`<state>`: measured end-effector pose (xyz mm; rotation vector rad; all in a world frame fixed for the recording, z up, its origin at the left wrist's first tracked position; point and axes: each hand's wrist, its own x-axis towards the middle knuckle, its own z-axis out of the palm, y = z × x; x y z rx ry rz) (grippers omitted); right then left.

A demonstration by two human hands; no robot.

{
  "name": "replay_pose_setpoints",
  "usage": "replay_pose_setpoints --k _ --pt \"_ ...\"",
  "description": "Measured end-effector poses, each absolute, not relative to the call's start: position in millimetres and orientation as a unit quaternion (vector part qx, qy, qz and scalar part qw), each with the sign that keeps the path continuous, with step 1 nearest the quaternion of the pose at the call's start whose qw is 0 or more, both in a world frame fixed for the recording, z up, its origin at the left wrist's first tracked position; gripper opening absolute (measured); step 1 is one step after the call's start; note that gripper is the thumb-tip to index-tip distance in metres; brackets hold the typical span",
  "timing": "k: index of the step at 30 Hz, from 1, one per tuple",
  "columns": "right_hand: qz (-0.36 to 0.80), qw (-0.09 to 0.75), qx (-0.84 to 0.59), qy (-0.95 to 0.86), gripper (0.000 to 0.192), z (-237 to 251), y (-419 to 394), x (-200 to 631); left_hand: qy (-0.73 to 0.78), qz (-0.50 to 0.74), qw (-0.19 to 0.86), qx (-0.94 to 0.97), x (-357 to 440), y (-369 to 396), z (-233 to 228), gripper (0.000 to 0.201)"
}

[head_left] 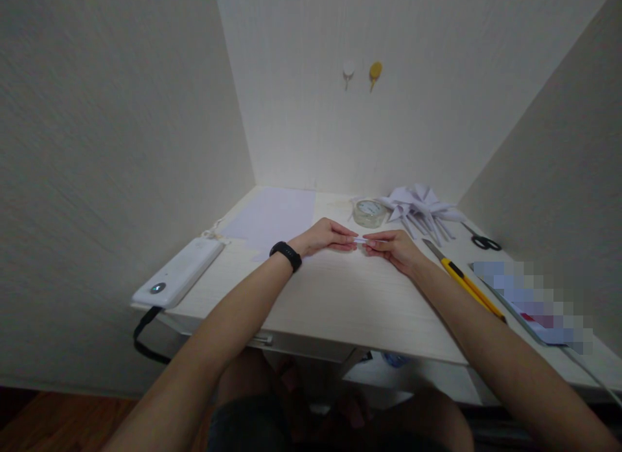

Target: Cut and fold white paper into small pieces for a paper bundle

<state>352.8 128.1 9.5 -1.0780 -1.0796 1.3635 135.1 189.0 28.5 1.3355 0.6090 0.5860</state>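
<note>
Now your left hand (pixel 326 237) and right hand (pixel 394 247) both pinch a small paper strip (pixel 363 241) just above the counter (pixel 340 296).

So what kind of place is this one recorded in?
Most likely a small craft desk set in a plain walled alcove, perhaps at home. On the pale desk lie folded paper shapes, a roll of clear tape, scissors and a yellow utility knife. Both hands pinch a small paper strip.
</note>
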Motion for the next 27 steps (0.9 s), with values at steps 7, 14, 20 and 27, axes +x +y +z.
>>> replay_pose_setpoints --k 7,14,20,27 --pt "0.561 0.520 -0.450 -0.462 0.034 10.3 126.5 350.2 0.285 0.287 0.683 0.608 137.8 186.5 26.7 0.036" --pt "0.549 0.505 -0.460 -0.482 0.040 7.6 128.2 348.2 0.281 0.282 0.674 0.623 137.3 189.2 22.9 0.031" --pt "0.539 0.514 -0.470 -0.474 0.041 4.4 130.6 348.5 0.291 0.277 0.666 0.628 139.3 187.4 22.4 0.032" --pt "0.535 0.515 -0.466 -0.481 0.040 5.3 129.4 347.8 0.292 0.283 0.650 0.643 140.8 187.7 21.0 0.028"
